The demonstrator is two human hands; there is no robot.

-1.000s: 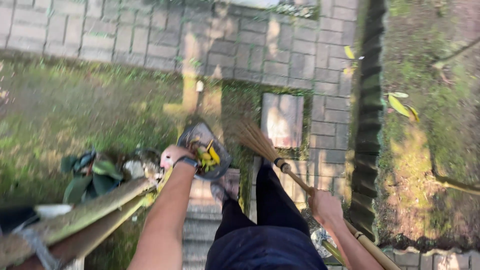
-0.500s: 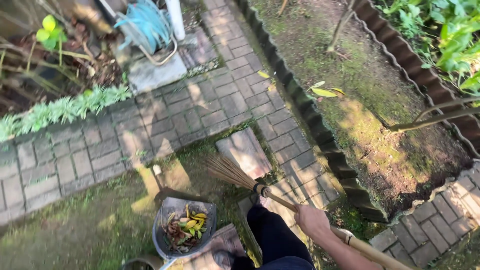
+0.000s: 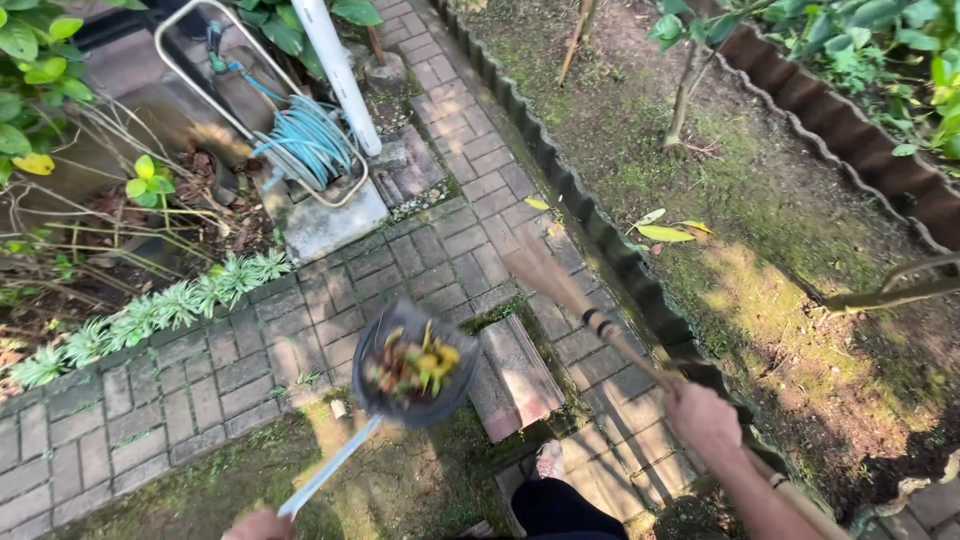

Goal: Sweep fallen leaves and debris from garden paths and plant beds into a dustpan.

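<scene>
My right hand (image 3: 706,421) grips the wooden handle of a straw broom (image 3: 548,277), whose bristles hang blurred above the brick path. My left hand (image 3: 259,524) shows only at the bottom edge and holds the long handle of a dark dustpan (image 3: 414,366). The pan is lifted over the path and holds yellow, green and brown leaves. My dark trouser leg and shoe (image 3: 549,463) are below it.
A brick path (image 3: 200,370) runs left and up the middle, with a loose paver (image 3: 515,372) by my foot. A coiled blue hose (image 3: 308,140) lies on a metal frame by a white post (image 3: 338,72). Scalloped edging (image 3: 600,235) borders a mossy bed with fallen leaves (image 3: 662,232).
The view has swung up the path, so the hose and post come into full sight. The dustpan has risen and shifted right; the broom has lifted, its bristles blurred.
</scene>
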